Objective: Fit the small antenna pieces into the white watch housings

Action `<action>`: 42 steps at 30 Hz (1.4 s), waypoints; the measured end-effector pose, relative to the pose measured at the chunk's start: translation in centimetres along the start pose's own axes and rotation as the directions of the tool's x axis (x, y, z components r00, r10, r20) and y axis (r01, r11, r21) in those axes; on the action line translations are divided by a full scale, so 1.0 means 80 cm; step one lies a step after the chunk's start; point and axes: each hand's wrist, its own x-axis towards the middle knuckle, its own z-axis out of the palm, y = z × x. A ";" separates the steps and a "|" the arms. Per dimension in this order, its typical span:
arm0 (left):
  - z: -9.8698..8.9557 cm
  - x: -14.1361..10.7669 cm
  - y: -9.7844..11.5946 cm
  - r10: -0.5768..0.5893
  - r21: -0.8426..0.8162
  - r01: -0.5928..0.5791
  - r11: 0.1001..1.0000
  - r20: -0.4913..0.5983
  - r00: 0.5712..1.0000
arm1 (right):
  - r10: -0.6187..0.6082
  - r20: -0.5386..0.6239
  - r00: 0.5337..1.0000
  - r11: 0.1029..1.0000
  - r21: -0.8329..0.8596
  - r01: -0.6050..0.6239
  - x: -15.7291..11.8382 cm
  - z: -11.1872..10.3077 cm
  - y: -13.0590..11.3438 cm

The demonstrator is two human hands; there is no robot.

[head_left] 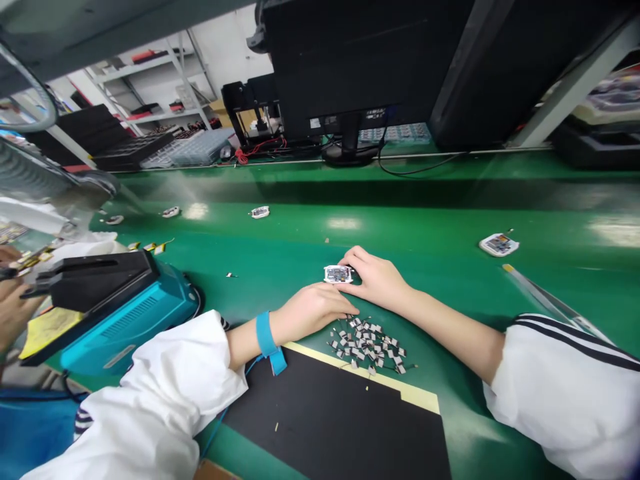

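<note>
A small white casing with a circuit board inside is at the middle of the green bench. My right hand grips its right side between thumb and fingers. My left hand, with a blue band at the wrist, lies just below the casing, fingers bent toward the left edge of a pile of small metal parts with dark leads. Its fingertips are close to the pile; whether they pinch a part is too small to tell. Beneath the pile lies a black sheet with a yellow edge.
Similar white casings stand along the bench, at the right and farther back. Tweezers lie by my right sleeve. A blue-and-black device is at left, beside another person's hands. A monitor stands behind.
</note>
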 end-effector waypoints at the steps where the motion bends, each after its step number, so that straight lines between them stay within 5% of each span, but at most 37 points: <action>1: 0.001 0.000 0.000 0.013 0.001 -0.013 1.000 -0.002 1.000 | -0.001 0.003 1.000 1.000 -0.001 0.001 0.000 0.000 0.000; 10: -0.021 -0.008 0.002 -0.014 0.018 0.015 1.000 -0.085 0.996 | -0.004 0.045 0.999 1.000 0.005 0.004 -0.002 -0.004 0.001; 14: -0.039 -0.037 -0.008 -0.035 0.211 0.067 0.975 -0.155 0.987 | -0.084 0.071 0.994 0.994 0.080 0.078 -0.004 -0.009 0.007; 20: -0.048 -0.077 -0.024 -0.031 0.431 0.014 0.902 0.033 0.999 | -0.075 0.022 0.997 0.963 0.260 0.066 -0.002 -0.005 0.017; 28: -0.049 -0.077 -0.015 -0.053 0.382 0.032 0.924 0.045 0.998 | -0.095 -0.019 0.995 0.961 0.258 0.096 -0.002 0.000 0.017; 34: -0.050 -0.077 -0.016 -0.137 0.333 0.133 0.933 -0.011 0.990 | -0.143 0.092 0.985 0.970 0.210 0.121 -0.011 -0.012 0.017; 42: -0.047 -0.032 -0.016 -0.197 0.148 0.234 0.961 -0.230 0.953 | -0.208 0.072 0.975 0.963 0.191 0.192 0.006 0.001 0.007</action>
